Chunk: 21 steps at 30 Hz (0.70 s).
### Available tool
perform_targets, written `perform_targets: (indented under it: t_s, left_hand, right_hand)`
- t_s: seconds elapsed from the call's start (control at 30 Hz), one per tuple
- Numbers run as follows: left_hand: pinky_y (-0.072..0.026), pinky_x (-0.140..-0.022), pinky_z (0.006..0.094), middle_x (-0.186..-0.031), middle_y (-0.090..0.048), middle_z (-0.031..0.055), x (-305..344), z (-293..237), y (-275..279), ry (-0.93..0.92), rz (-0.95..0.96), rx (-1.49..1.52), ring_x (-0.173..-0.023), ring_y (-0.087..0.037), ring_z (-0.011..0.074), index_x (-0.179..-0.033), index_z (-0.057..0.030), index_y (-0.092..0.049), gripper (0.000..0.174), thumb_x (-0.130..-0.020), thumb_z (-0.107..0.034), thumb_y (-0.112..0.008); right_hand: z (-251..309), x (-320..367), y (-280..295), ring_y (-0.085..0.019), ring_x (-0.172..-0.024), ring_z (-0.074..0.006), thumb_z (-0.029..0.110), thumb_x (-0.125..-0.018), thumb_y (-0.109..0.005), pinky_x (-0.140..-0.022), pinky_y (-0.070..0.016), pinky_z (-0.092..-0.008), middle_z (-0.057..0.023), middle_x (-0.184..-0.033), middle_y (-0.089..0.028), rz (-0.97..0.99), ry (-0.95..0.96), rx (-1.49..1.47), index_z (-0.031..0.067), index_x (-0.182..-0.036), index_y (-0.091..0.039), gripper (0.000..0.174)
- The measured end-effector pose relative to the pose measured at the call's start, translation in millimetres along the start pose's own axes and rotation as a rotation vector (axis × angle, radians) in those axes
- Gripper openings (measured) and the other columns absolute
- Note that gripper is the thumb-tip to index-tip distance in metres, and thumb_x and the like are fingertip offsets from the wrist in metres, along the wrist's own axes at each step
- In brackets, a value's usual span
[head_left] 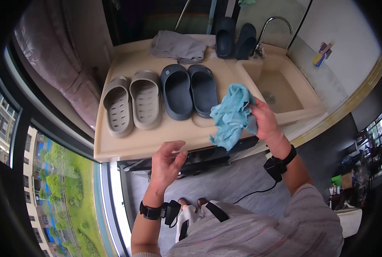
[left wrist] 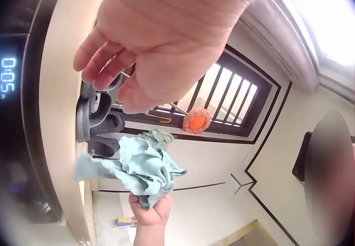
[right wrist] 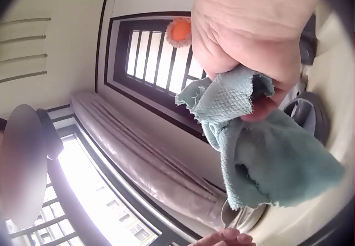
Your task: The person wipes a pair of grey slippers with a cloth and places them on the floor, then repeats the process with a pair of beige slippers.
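In the head view my right hand (head_left: 266, 122) grips a crumpled teal cloth (head_left: 231, 115) that hangs over the counter's front edge; the right wrist view shows the thumb and fingers of this hand (right wrist: 255, 51) pinching the cloth (right wrist: 266, 157). My left hand (head_left: 166, 165) is empty, its fingers loosely bent, near the front edge of the counter (head_left: 131, 147). Behind it stand a pair of beige slippers (head_left: 146, 100) and a pair of dark grey slippers (head_left: 177, 94), side by side.
A grey cloth (head_left: 178, 46) lies at the back of the counter. Two dark slippers (head_left: 225, 38) lean upright against the back, beside the faucet (head_left: 276, 19). The sink (head_left: 281, 92) is at the right. A window (head_left: 67, 192) is at the left.
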<state>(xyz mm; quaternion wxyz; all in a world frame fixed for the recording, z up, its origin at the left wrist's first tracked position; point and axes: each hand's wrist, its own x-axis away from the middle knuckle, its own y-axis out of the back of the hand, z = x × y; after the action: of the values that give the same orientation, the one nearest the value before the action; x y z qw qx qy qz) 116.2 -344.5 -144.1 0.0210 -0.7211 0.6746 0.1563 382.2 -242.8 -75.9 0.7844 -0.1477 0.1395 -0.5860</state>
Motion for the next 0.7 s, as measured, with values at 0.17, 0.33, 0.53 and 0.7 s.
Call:
perform_targets:
  t_s: [0.17, 0.33, 0.53, 0.7]
  left_hand:
    - [-0.0507, -0.068, 0.0276, -0.096, -0.061, 0.0102, -24, 7, -2, 0.144, 0.045, 0.044, -0.079, -0.062, 0.0195, -0.1, -0.0013, -0.062, 0.02, -0.081, -0.009, -0.064]
    - [-0.0464, -0.082, 0.0357, -0.101, -0.059, 0.0156, -60, -7, -11, -0.05, -0.022, -0.363, -0.093, -0.057, 0.034, -0.098, -0.0027, -0.062, 0.025, -0.073, -0.01, -0.065]
    - [-0.0337, -0.098, 0.0454, -0.119, -0.053, 0.0106, -97, 5, -71, -0.214, 0.034, -0.831, -0.12, -0.042, 0.0335, -0.108, -0.0091, -0.059, 0.036, -0.072, -0.011, -0.064]
    - [-0.0256, -0.101, 0.0531, -0.128, -0.049, 0.0069, -104, 22, -84, -0.114, 0.12, -1.081, -0.124, -0.038, 0.0295, -0.113, -0.0134, -0.058, 0.041, -0.072, -0.016, -0.064]
  right_hand:
    - [16, -18, 19, -0.058, -0.088, -0.0109, 0.003, -0.09, -0.047, -0.079, -0.0482, -0.0257, -0.0033, -0.099, -0.06, -0.07, 0.07, 0.011, -0.0003, -0.11, -0.056, 0.022]
    - [20, -59, 22, -0.057, -0.084, -0.0088, 0.005, -0.089, -0.049, -0.074, -0.0471, -0.0244, -0.0035, -0.094, -0.06, -0.049, 0.072, 0.315, -0.0021, -0.105, -0.057, 0.02]
    - [-10, -138, 30, -0.062, -0.078, -0.0175, 0.012, -0.082, -0.058, -0.07, -0.0485, -0.0305, -0.0112, -0.082, -0.064, 0.126, 0.2, 0.959, -0.0023, -0.103, -0.057, 0.026]
    - [-84, -175, 14, -0.052, -0.103, -0.0395, 0.018, -0.076, -0.057, -0.085, -0.0432, -0.0451, -0.0249, -0.114, -0.052, 0.37, 0.342, 1.473, -0.0028, -0.111, -0.052, 0.041]
